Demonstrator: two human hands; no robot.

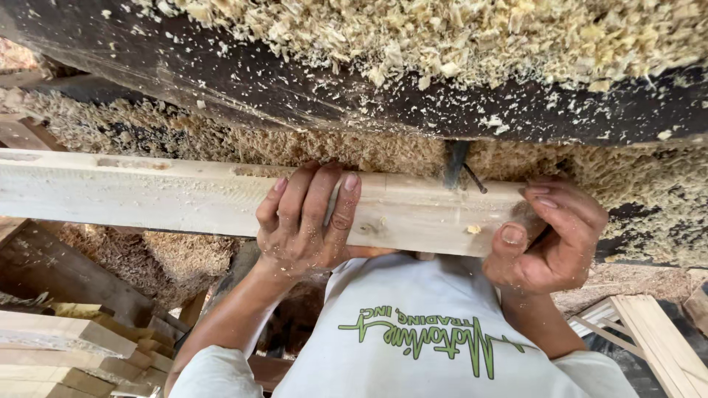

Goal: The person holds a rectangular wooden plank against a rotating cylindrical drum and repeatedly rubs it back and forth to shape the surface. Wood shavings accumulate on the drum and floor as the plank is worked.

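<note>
Partly cropped plank [184, 195], both hands [306, 221] gripping

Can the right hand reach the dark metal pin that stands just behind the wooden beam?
Probably yes. The right hand grips the end of the wooden beam, and the dark metal pin stands uncovered close beside it, with nothing between.

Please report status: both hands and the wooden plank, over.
Left hand gripping pale wooden plank mid-length. Right hand holding its end. Dark metal pin just behind plank; sawdust heaped around.

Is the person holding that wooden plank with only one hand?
No, the left hand lies over the plank and the right hand grips its end.
</note>
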